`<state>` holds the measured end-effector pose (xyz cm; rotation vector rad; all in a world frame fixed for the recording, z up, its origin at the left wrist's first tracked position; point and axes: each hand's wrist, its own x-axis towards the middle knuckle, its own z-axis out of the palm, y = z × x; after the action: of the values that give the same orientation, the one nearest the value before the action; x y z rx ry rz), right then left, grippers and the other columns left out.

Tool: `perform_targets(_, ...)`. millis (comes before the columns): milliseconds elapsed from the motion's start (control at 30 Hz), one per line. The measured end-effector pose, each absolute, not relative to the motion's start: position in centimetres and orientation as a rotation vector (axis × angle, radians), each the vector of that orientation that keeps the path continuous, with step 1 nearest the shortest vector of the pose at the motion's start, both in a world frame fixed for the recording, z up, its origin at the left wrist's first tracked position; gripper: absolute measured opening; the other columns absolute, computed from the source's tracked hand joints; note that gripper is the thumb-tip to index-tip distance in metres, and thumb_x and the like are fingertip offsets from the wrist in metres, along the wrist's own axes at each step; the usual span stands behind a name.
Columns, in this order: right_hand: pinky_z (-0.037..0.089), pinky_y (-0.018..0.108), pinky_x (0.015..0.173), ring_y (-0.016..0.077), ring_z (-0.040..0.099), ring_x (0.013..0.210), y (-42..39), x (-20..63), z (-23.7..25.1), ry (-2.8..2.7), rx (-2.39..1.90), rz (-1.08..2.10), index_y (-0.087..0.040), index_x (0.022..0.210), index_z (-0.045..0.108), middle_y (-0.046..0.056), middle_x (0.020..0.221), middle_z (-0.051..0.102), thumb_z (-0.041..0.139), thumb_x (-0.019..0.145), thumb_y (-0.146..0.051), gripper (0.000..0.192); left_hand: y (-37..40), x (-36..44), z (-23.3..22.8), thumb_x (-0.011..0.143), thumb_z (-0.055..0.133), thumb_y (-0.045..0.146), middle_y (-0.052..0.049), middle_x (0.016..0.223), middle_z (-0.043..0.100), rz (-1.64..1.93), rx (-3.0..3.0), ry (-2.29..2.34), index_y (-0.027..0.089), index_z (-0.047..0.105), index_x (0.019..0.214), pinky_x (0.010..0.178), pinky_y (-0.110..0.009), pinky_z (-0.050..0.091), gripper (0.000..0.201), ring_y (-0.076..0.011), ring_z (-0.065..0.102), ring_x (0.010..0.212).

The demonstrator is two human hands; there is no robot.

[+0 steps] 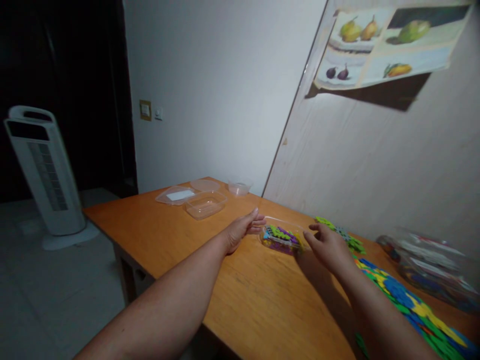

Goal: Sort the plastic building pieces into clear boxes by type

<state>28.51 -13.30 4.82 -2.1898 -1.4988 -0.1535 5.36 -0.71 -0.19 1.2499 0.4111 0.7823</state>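
Left hand [240, 231] and right hand [328, 246] flank a clear shallow plastic tray of coloured foam pieces [282, 236] on the orange wooden counter [180, 235], fingers apart, fingertips touching its rim, tray lying between them.

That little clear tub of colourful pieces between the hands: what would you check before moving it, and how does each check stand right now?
1. Left hand at the clear tub: ok, fingertips at its left edge.
2. Right hand at the tub: ok, at its right side.
3. Firm grip: cannot tell.
4. Tub sits flat on the wooden table: ok.
5. Lid on tub: cannot tell.
6. Loose foam pieces beside the right arm: not ok, they crowd that side.
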Motion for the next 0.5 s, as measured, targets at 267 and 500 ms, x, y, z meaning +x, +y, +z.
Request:
perform_targets(267, 0.049, 0.034, 0.073, 0.0286, 0.068, 0.087, -12.6, 28.5, 2.3, -1.422, -2.213, 0.022, -0.007, 0.117, 0.064, 0.020, 0.096, 0.072, 0.046, 0.086, -0.032, 0.043, -0.8, 5.1, 0.1, 0.080, 0.052, 0.069, -0.015, 0.132, 0.059, 0.842, 1.238, 0.501, 0.015, 0.061, 0.121, 0.104, -0.039, 0.036, 0.068, -0.0269, 0.054, 0.120)
perform_targets(500, 0.050, 0.032, 0.079, 0.0277, 0.067, 0.097, -12.3, 28.8, 1.3, -1.333, -2.166, 0.017, -0.008, 0.125, 0.060, 0.020, 0.109, 0.070, 0.053, 0.079, -0.027, 0.050, -1.1, 5.1, 0.3, 0.079, 0.054, 0.068, -0.013, 0.130, 0.060, 0.832, 1.294, 0.520, 0.016, 0.061, 0.121, 0.098, -0.036, 0.039, 0.067, -0.0230, 0.057, 0.110)
